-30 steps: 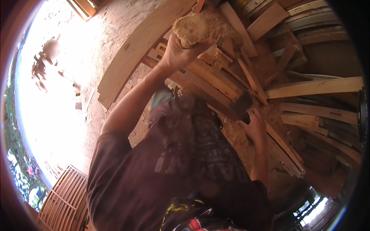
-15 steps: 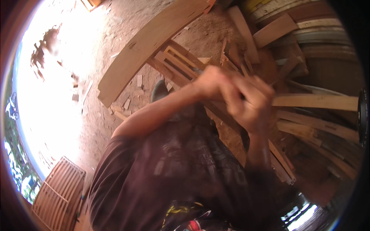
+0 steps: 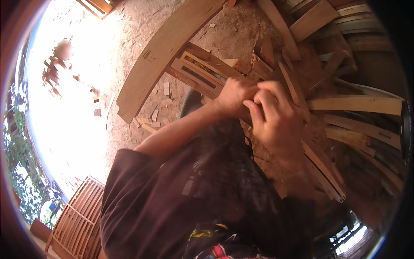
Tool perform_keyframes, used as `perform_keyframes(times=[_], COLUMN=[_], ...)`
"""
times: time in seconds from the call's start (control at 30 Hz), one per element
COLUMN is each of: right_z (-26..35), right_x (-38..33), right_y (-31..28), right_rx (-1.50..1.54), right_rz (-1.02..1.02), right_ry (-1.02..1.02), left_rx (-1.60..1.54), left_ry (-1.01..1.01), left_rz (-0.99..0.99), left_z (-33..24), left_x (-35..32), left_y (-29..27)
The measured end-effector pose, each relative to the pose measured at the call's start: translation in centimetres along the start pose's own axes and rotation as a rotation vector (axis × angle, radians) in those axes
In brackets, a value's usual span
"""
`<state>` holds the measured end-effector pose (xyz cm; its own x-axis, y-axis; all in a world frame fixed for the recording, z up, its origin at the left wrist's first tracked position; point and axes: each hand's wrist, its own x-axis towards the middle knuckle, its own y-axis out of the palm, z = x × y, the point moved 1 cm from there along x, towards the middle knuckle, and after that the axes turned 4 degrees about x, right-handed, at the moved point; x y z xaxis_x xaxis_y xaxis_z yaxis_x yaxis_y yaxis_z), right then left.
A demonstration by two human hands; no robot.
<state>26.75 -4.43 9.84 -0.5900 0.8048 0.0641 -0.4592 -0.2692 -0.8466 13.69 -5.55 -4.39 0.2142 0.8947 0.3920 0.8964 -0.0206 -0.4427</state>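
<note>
Slatted pale-brown wooden frame (image 3: pixel 199 73): open rectangular slots, lying on the dirt floor (image 3: pixel 142 34) among planks
Left hand (image 3: pixel 235 96): fingers curled shut at the frame's end (grasp unclear)
Right hand (image 3: pixel 276 118): fingers bent, touching the left

Both hands are meeting in front of the chest, above the woodpile. Left hand (image 3: pixel 235 96) is closing into a fist, knuckles up; right hand (image 3: pixel 276 118) is curling its fingers (image 3: pixel 263 101) against it, the two touching. What they are gripping is hidden between them. Person is wearing a dark patterned t-shirt (image 3: pixel 185 194). Long curved plank (image 3: pixel 166 47) is lying on the dirt floor (image 3: pixel 235 32) just beyond the hands, slotted wooden frame (image 3: pixel 196 71) beside it. Offcut blocks (image 3: pixel 151 116) are lying scattered near the plank's lower end. Pale flat board (image 3: pixel 355 104) is sticking out at right among stacked curved slats (image 3: pixel 366 129). Slatted wooden panel (image 3: pixel 79 216) is sitting lower left. Left rim is blowing out in sunlight.
</note>
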Motion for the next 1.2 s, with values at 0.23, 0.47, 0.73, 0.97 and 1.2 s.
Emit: perform_keyframes(times=[0.23,0.47,0.73,0.97,1.2], right_z=[-9.1,-5.2,1.0,0.0,-5.3], right_x=[-7.3,-6.2,-1.1,1.2,-2.9], right_y=[3.5,-2.6,-8.1,-3.0,0.8], right_rx=[0.255,0.2,-0.171,-0.018,0.225], right_rz=[-0.189,0.063,0.367,0.473,0.29], right_ry=[0.088,0.227,0.245,0.41,0.526], left_rx=[0.257,0.333,0.524,0.382,0.141], left_ry=[0.027,-0.202,-0.388,-0.247,-0.158], left_rz=[0.325,0.188,0.052,0.177,0.129], left_z=[0.2,0.2,9.9,11.3,12.8], left_x=[-0.3,-2.0,-7.1,-6.2,-5.1], left_y=[6.0,-4.3,-12.4,-13.5,-13.5])
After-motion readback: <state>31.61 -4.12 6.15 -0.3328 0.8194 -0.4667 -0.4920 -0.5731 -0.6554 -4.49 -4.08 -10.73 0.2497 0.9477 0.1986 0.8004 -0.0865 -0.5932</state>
